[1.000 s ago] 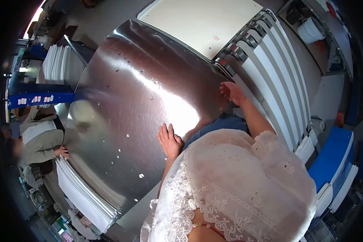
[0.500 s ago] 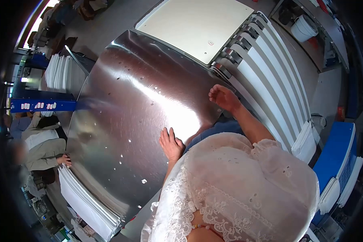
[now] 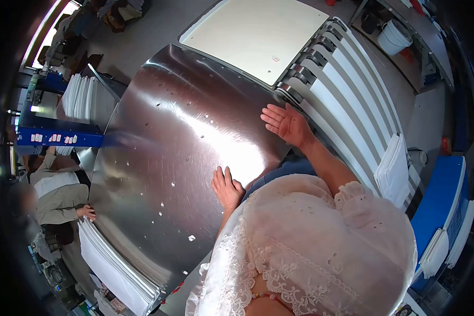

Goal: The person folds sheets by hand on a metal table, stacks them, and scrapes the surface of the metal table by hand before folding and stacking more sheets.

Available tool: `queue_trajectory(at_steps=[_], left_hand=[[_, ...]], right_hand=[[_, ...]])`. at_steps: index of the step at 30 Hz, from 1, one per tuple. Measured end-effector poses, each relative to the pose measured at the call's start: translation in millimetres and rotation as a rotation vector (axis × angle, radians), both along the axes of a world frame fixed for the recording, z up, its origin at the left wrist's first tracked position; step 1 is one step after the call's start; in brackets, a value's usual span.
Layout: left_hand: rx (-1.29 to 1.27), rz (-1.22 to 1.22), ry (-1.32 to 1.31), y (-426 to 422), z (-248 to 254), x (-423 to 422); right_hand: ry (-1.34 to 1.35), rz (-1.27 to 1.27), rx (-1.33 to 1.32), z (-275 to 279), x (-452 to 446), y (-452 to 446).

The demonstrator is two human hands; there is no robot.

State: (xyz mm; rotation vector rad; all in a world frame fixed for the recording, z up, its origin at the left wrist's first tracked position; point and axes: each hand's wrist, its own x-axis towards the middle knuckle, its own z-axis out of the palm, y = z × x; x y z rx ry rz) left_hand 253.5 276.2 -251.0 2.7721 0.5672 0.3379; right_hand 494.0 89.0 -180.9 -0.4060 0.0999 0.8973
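My left hand [image 3: 227, 188] lies on the shiny metal table [image 3: 142, 174] close to my body, its fingers stretched out and holding nothing. Raised above the table's right edge, my right hand [image 3: 287, 125] has its palm turned up and its fingers extended, with nothing in it. Beside that hand run several white belts [image 3: 347, 100] leading from dark rollers [image 3: 303, 73]. A folded white cloth or paper bundle [image 3: 392, 168] sits on the belts toward their lower end. Small white scraps [image 3: 191, 238] are scattered over the metal.
A cream panel [image 3: 258, 37] adjoins the table's far end. At the left, a co-worker's hand [image 3: 86, 212] touches the table edge, near a white folded stack [image 3: 116, 268]. A blue beam [image 3: 58, 138] stands there too. Blue racks [image 3: 437, 210] with white sheets are at right.
My right hand has shifted slightly left, its curled fingers opening out with the palm up. The folded white bundle on the belts sits higher in view. My left hand stays on the table.
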Motion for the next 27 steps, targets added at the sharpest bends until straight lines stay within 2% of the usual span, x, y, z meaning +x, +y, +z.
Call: queue_trajectory(at_steps=[4, 7, 10, 11, 14, 17, 21, 27], left_hand=[[-0.002, 0.0, -0.002, 0, 0, 0], [0.002, -0.002, -0.004, 0, -1, -1], [0.008, 0.003, 0.002, 1, -3, -2], [0.006, -0.001, 0.004, 1, -4, -2], [0.046, -0.028, -0.039, 3, -11, -4], [0.043, -0.03, -0.056, 2, -10, -3], [0.025, -0.026, -0.035, 1, -3, -2], [0.041, -0.025, -0.027, 0, -2, 0]], right_hand=[[-0.001, 0.032, 0.097, -4, 0, -1], [-0.072, 0.062, -0.094, -18, 3, -5], [-0.789, 0.314, -1.24, -28, 1, -6], [-0.955, 0.545, -1.399, -29, -1, -13], [-1.46, 0.621, -1.816, -54, -25, -23], [-1.465, 0.87, -1.788, -48, -35, -22], [-1.39, 0.779, -1.722, -51, -39, -26], [-1.425, 0.749, -1.646, -43, -27, -35]])
